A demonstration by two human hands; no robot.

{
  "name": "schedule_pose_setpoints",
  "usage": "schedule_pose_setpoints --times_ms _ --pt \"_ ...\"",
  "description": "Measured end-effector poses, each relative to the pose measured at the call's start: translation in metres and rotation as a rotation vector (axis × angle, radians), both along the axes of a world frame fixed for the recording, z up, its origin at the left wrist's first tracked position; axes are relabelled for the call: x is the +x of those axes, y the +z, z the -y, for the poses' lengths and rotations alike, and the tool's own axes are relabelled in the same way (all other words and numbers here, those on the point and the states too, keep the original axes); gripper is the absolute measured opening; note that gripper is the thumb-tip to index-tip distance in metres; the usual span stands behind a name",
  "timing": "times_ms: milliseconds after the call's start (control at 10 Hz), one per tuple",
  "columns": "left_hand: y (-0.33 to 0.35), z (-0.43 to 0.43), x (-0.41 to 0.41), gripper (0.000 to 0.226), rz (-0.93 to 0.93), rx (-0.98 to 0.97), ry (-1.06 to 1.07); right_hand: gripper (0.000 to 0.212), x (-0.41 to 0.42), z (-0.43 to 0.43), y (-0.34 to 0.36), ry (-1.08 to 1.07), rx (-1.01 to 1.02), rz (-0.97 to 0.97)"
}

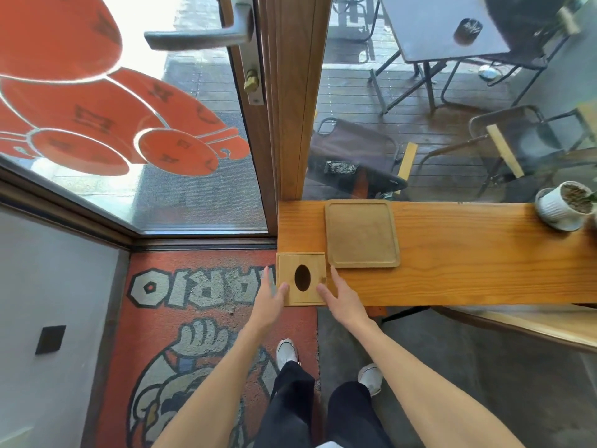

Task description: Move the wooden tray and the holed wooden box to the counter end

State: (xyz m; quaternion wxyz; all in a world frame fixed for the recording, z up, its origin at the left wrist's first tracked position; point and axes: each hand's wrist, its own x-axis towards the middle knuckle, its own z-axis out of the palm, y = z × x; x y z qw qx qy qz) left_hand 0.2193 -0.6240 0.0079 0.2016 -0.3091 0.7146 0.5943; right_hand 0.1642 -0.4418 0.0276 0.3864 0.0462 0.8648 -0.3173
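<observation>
The holed wooden box (310, 270), light wood with an oval hole in its lid, stands at the left end of the wooden counter (468, 263), at its front corner. My left hand (269, 300) rests against the box's left side and my right hand (339, 295) against its right side, thumbs on the lid. The fingers look loosely spread, so I cannot tell if they grip it. The flat square wooden tray (361, 234) lies on the counter just behind and to the right of the box, almost touching it.
A white pot with a plant (563, 205) stands at the counter's right. A wooden post (300, 124) and a glass door with a handle (200, 33) rise behind the counter's left end. Below is a red doormat (200, 318) and my feet.
</observation>
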Motion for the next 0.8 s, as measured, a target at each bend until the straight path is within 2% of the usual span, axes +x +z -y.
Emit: schedule_pose_setpoints --times_ms 100,200,300,500,700,800 --pt "0.011 -0.006 0.008 0.070 -0.117 -0.395 -0.231 0.078 0.006 0.010 0.013 0.277 0.212 -0.266" --pt "0.019 -0.012 0.010 0.061 -0.022 -0.648 -0.444 0.073 0.008 0.012 0.019 0.471 0.302 -0.285" --pt "0.027 -0.013 0.003 0.060 0.082 -0.697 -0.508 0.071 0.003 0.009 0.025 0.523 0.311 -0.196" --pt "0.035 -0.012 -0.007 0.058 0.155 -0.703 -0.544 0.064 -0.021 0.003 0.048 0.627 0.266 -0.052" --pt "0.039 -0.029 -0.009 0.064 0.217 -0.759 -0.459 0.056 -0.039 -0.006 0.042 0.503 0.104 0.067" --pt "0.041 -0.049 -0.009 0.066 0.268 -0.768 -0.367 0.050 -0.053 -0.013 0.035 0.439 -0.081 0.114"
